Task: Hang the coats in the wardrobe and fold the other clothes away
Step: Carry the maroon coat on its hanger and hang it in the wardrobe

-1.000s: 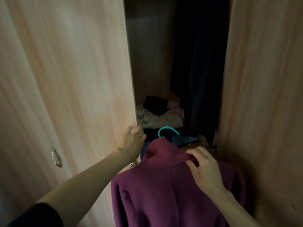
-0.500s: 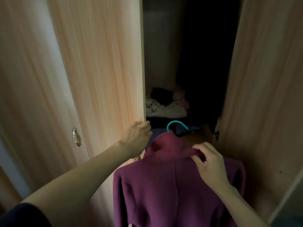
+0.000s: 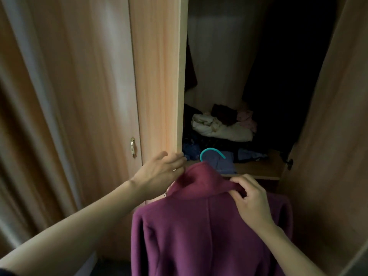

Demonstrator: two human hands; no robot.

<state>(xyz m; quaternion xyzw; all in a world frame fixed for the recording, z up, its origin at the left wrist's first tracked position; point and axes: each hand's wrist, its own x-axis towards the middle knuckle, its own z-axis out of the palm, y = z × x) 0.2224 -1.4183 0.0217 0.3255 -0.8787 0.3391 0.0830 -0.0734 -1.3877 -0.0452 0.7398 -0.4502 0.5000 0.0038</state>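
Just above the right hand [image 3: 251,200], only the teal hook [image 3: 211,155] of the hanger shows; the rest is buried inside the purple coat [image 3: 209,232], whose hem and sleeves run off the bottom edge. Both forearms are cut off there too. A small glint [image 3: 174,169] under the left hand [image 3: 159,172] is too tiny to name. Beyond both hands, the dark pieces in the clothes pile [image 3: 221,130] merge into shadow. Up and right of the right hand, a hanging dark garment [image 3: 278,76] is too dim to make out. Far left of the left hand, the wood panels [image 3: 29,116] are smeared.
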